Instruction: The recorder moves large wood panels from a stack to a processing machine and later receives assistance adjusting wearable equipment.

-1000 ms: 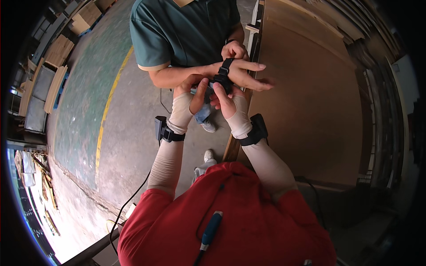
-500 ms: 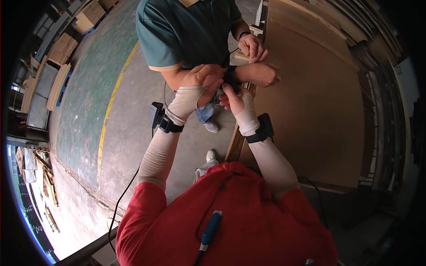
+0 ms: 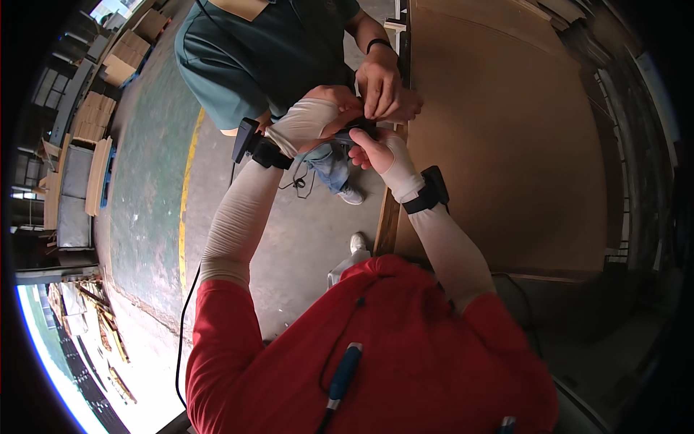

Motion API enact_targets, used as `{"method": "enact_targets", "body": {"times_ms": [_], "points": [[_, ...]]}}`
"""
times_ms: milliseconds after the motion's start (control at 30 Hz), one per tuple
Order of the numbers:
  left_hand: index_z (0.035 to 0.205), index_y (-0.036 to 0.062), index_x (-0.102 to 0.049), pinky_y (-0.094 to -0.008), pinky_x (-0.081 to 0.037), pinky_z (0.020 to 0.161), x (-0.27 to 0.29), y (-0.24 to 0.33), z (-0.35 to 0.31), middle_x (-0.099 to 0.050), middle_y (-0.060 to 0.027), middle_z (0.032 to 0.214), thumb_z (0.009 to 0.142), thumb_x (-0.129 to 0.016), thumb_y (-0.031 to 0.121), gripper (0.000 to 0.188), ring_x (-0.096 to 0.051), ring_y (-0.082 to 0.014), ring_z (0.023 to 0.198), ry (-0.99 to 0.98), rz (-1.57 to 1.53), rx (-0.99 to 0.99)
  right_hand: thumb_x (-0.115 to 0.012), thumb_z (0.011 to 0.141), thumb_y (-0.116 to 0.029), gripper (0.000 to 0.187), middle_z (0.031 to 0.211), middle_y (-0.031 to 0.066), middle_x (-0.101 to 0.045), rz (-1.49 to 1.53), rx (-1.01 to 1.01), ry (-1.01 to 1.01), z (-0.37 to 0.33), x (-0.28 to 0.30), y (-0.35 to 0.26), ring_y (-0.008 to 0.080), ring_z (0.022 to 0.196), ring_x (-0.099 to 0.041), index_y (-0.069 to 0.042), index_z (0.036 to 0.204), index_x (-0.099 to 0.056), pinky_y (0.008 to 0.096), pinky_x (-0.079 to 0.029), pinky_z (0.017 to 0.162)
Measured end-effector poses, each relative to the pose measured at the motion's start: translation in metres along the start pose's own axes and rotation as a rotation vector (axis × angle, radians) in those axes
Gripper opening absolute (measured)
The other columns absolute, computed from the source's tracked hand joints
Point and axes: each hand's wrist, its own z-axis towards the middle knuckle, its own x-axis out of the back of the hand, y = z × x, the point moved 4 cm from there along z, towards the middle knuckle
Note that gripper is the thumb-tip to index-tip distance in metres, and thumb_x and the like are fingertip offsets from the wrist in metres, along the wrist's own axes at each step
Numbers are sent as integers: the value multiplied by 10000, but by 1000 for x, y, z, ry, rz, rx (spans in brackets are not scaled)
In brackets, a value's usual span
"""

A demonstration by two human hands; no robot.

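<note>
Around the wrist of a co-worker's outstretched arm is a black wrist strap (image 3: pixel 359 132) with a dark device. My right hand (image 3: pixel 382 153) is closed on its near side, the thumb on top and the fingers curled beneath. My left hand (image 3: pixel 322 108) is bent over the co-worker's forearm beside the strap, its fingers curled and partly hidden, so what they grip does not show. From above, the co-worker's other hand (image 3: pixel 379 83) reaches its fingertips down to the strap. The strapped arm's hand (image 3: pixel 405 107) extends beyond, toward the board.
A large brown board (image 3: pixel 506 159) lies on a table at the right, with a wooden edge (image 3: pixel 388 224). Black bands with devices (image 3: pixel 428 191) sit on both my wrists, and a cable (image 3: pixel 186 325) runs along my left arm. Stacked wood (image 3: pixel 94 116) stands far left.
The co-worker's other hand has come down from beside the board to the strap. My left hand has curled further over the forearm. The view has shifted, moving the co-worker leftward.
</note>
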Motion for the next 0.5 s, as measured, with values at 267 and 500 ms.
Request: {"method": "enact_targets", "body": {"times_ms": [267,500], "points": [[889,-6,-602,-405,-531,742,-7,5,4,-609,-174,939,857,-617,78,91,-625,-363,852,2,425,-237,-699,901,-375,340,736,46,-690,-23,-15,-32,2,-2,0,95,584,-633,-37,906,-664,229,-478,505],[1039,-14,-541,-431,-515,705,-6,-11,-4,-604,-192,881,885,-583,13,162,-621,-387,807,219,255,-72,-766,815,-319,336,753,96,-674,-440,561,443,19,-6,-11,274,676,-657,-18,902,-646,390,-524,612]]}}
